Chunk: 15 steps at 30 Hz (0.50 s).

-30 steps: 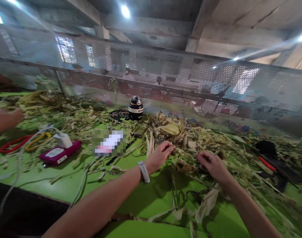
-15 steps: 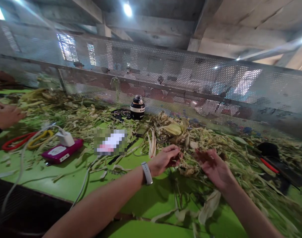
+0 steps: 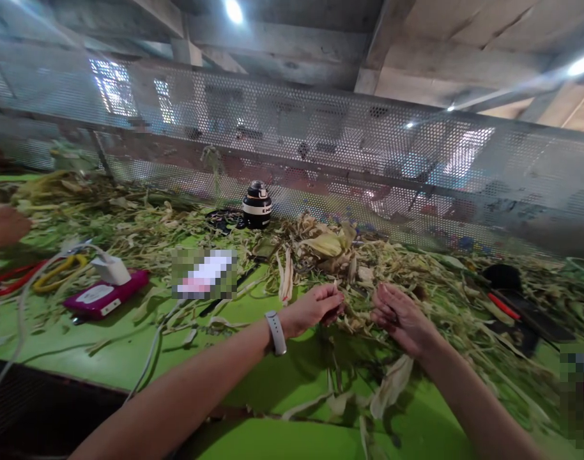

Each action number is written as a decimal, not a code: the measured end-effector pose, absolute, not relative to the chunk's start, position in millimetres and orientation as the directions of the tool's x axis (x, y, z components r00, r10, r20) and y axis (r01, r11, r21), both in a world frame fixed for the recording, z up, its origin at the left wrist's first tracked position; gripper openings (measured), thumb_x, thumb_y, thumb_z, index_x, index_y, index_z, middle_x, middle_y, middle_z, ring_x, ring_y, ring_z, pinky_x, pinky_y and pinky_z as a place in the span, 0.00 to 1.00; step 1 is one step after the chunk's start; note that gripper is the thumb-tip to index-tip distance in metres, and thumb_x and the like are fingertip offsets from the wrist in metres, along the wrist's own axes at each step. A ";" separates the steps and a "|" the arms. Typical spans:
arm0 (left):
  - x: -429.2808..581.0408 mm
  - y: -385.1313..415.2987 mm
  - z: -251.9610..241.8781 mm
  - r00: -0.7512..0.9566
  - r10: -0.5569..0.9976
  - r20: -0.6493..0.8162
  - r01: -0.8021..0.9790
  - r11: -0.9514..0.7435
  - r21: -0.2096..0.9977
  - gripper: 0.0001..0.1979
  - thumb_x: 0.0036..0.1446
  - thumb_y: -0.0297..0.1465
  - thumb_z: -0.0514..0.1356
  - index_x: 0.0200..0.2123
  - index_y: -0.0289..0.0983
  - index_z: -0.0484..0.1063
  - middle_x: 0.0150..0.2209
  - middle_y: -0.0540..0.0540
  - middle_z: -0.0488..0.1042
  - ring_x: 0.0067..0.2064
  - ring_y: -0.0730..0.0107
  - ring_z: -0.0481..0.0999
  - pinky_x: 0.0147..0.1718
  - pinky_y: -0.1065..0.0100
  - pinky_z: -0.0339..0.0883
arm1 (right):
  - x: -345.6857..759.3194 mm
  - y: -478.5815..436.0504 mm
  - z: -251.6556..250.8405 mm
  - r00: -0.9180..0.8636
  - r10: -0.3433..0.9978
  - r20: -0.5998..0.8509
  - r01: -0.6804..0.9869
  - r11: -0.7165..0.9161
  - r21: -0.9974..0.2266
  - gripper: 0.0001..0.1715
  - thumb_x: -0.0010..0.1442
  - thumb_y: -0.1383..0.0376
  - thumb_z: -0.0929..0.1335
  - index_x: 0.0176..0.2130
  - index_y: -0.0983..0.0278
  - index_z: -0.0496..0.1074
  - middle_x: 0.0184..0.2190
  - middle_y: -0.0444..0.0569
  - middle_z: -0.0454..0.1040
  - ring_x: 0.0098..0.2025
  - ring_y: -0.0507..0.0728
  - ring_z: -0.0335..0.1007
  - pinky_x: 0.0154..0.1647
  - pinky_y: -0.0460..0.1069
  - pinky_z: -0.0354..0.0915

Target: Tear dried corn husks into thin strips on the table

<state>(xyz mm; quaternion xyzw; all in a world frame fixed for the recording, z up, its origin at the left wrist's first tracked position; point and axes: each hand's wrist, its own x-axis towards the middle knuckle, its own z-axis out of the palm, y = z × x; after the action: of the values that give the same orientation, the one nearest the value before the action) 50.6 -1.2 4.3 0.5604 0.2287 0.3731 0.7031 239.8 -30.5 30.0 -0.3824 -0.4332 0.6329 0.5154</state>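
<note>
My left hand point(image 3: 315, 308), with a pale watch band point(image 3: 275, 332) on its wrist, is closed in a pinch over the table. Whatever its fingertips may hold is too small to make out. A short gap to the right, my right hand point(image 3: 400, 319) has its fingers curled in against the thumb; I cannot see what is between them. Dried, pale-green leaves and stems point(image 3: 363, 275) lie heaped just beyond both hands. A withered leaf point(image 3: 391, 386) rests on the green table point(image 3: 263, 390) below my right hand.
Left of my hands lie a blurred-out phone point(image 3: 206, 273) on a cable, a magenta box point(image 3: 105, 295) with a white charger point(image 3: 110, 267), and a co-worker's hand point(image 3: 4, 229). A black jar-like bottle point(image 3: 257, 206) stands before the perforated metal screen point(image 3: 292, 147). A red-and-black tool point(image 3: 505, 306) lies right.
My right hand's fingers, spread before, have curled shut. My left hand stays pinched. The whole view has shifted slightly, so the table's things sit farther left.
</note>
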 end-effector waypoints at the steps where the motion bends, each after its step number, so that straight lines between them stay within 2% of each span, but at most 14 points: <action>1: 50.1 -1.1 4.4 0.627 0.774 0.093 -0.254 0.090 0.963 0.16 0.49 0.42 0.60 0.25 0.35 0.60 0.20 0.56 0.63 0.16 0.84 0.57 0.17 0.75 0.47 | 240.8 -30.5 28.8 -0.181 0.983 -0.037 -0.319 -0.094 -0.943 0.19 0.52 0.59 0.71 0.23 0.63 0.57 0.16 0.35 0.51 0.16 0.45 0.40 0.16 0.41 0.48; 5: 45.1 2.3 7.8 0.659 0.746 0.099 -0.247 0.090 0.965 0.16 0.49 0.41 0.61 0.26 0.35 0.63 0.22 0.53 0.67 0.21 0.81 0.65 0.22 0.75 0.55 | 241.5 -30.3 24.1 -0.176 0.984 0.029 -0.281 -0.022 -0.959 0.20 0.53 0.57 0.70 0.22 0.63 0.58 0.15 0.36 0.55 0.17 0.46 0.46 0.20 0.42 0.54; 9: 39.3 8.8 11.6 0.555 0.830 0.061 -0.339 0.159 0.927 0.13 0.47 0.38 0.63 0.27 0.35 0.64 0.30 0.50 0.72 0.28 0.78 0.71 0.24 0.76 0.57 | 238.1 -32.1 26.7 -0.100 0.987 0.127 -0.259 0.097 -0.961 0.18 0.51 0.56 0.70 0.22 0.63 0.62 0.19 0.40 0.63 0.22 0.48 0.57 0.30 0.45 0.62; 12: 37.7 12.1 10.6 0.500 0.865 0.036 -0.380 0.182 0.907 0.11 0.46 0.36 0.64 0.28 0.35 0.67 0.35 0.50 0.73 0.28 0.81 0.71 0.25 0.78 0.58 | 234.5 -35.9 32.4 -0.119 0.986 0.114 -0.341 0.067 -0.938 0.17 0.50 0.57 0.71 0.22 0.63 0.63 0.21 0.41 0.65 0.25 0.49 0.60 0.35 0.47 0.64; 15: 38.3 12.7 7.1 0.509 0.860 0.014 -0.399 0.222 0.890 0.11 0.45 0.35 0.65 0.28 0.35 0.69 0.36 0.50 0.73 0.26 0.83 0.69 0.25 0.78 0.59 | 231.9 -40.1 36.2 -0.168 0.978 0.127 -0.437 0.041 -0.898 0.17 0.51 0.59 0.71 0.21 0.63 0.62 0.18 0.40 0.62 0.23 0.49 0.59 0.35 0.49 0.65</action>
<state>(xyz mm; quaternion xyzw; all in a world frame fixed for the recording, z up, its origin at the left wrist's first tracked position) 38.3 12.7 7.1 0.4557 0.2531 0.4257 0.7396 231.9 -40.1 36.2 -0.3043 -0.4439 0.6219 0.5688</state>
